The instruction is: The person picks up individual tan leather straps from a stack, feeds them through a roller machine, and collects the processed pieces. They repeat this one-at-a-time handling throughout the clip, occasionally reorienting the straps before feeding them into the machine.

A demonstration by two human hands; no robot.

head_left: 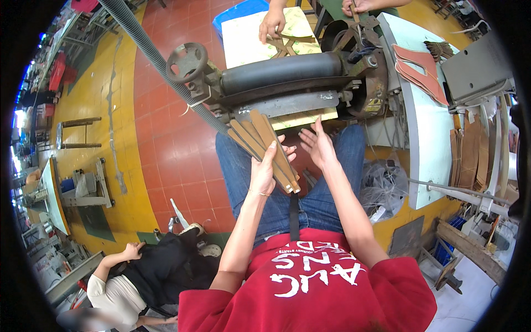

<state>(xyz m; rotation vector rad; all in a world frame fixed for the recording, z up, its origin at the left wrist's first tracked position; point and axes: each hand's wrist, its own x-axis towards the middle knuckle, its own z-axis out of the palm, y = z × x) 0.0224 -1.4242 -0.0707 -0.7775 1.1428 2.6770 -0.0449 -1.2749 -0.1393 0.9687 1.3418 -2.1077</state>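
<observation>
My left hand (263, 171) is closed around a fanned bundle of brown leather strips (264, 131), which slant up and to the left above my lap. Some of the strips show dark edges, and their lower ends are pale. To the right of the bundle, my right hand (321, 146) is raised with its fingers apart and nothing in it. Just beyond both hands stands a roller machine (282, 73) with a dark cylinder and a metal plate (287, 104) along its near side. A yellowish sheet (304, 118) sticks out below that plate, close to my right fingertips.
Across the machine, a co-worker's hand (272, 25) touches brown strips on a yellow board (240, 41). A handwheel (187, 62) and grey hose (149, 44) are at left. A pale table (423, 138) holds orange leather pieces (417, 69) at right. Another person (119, 293) sits behind at lower left.
</observation>
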